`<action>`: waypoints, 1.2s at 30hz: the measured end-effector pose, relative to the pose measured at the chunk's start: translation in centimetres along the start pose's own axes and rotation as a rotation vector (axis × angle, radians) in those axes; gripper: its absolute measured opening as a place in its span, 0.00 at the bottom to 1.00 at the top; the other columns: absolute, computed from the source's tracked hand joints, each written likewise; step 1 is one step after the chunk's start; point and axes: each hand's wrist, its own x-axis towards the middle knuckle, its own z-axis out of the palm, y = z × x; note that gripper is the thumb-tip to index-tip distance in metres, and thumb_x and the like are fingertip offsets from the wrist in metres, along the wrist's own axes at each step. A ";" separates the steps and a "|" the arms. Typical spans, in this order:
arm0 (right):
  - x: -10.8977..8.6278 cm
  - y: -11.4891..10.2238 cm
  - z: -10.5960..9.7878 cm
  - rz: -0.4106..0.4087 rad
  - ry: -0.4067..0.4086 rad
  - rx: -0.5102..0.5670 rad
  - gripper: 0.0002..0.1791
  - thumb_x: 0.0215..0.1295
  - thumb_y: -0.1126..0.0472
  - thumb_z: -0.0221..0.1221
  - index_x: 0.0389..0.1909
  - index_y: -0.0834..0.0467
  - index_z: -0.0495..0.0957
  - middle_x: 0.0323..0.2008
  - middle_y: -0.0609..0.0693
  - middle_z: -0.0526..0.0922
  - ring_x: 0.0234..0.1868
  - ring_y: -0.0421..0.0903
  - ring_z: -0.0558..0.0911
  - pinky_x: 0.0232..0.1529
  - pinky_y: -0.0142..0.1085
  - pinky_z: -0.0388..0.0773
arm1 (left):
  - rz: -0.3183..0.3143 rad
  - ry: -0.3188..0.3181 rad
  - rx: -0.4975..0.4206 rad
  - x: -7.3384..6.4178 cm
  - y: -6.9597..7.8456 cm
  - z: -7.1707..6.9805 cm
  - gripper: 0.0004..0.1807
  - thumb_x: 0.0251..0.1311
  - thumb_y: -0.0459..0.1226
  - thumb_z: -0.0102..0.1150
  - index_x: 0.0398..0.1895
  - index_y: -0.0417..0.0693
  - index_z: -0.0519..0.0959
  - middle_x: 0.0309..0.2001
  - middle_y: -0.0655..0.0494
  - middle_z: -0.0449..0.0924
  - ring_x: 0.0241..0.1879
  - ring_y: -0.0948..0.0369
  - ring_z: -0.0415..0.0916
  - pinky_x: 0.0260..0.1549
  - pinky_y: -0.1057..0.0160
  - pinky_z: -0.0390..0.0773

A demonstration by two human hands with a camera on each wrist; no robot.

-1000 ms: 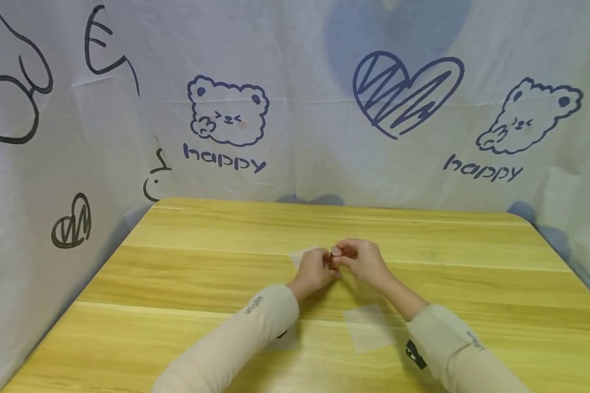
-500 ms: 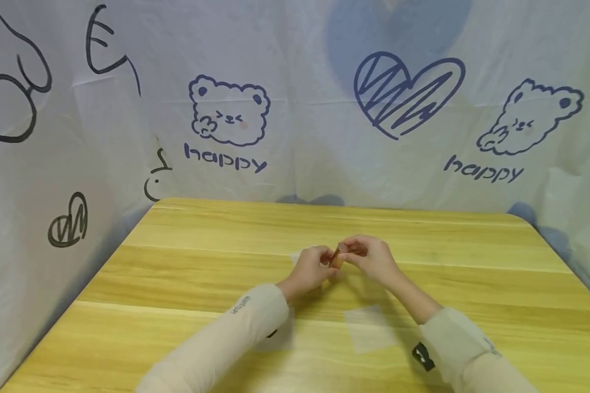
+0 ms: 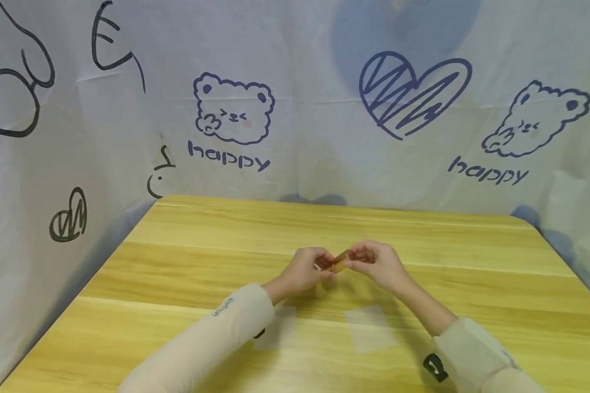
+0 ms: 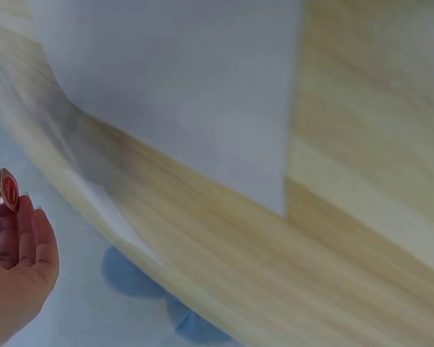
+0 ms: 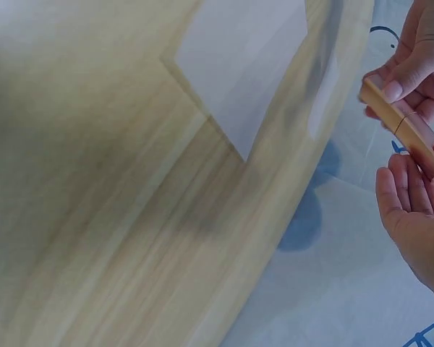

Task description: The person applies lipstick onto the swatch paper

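Note:
Over the middle of the table, both hands hold one lipstick [image 3: 341, 263] between them. It is a slim golden-orange tube with a seam around it, seen best in the right wrist view, where the lipstick [image 5: 408, 130] lies slantwise. My left hand [image 3: 302, 271] grips one end, thumb along the tube. At the other end my right hand [image 3: 382, 266] pinches it with thumb and fingers. A round reddish label shows on the end of the lipstick [image 4: 0, 194] in the left wrist view, beside the fingers of the left hand [image 4: 18, 282].
White square sheets lie on the wooden table [image 3: 177, 278]: one sheet [image 3: 371, 329] at front right, another sheet [image 3: 281, 327] near the left sleeve [image 3: 216, 327]. A third is mostly hidden behind the left hand. A white curtain [image 3: 314, 136] with drawings hangs behind.
The lipstick has tipped from near upright to a low slant. The hands have moved slightly apart, the right one to the right, and both forearms have spread outward.

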 end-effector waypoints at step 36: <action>-2.8 2.2 1.7 -0.191 -0.164 -0.149 0.13 0.51 0.64 0.67 0.35 0.67 0.79 0.30 0.55 0.83 0.31 0.36 0.79 0.32 0.26 0.79 | 0.134 -0.134 0.237 -3.6 0.1 -0.5 0.12 0.48 0.34 0.69 0.35 0.37 0.82 0.33 0.49 0.82 0.32 0.61 0.78 0.31 0.77 0.76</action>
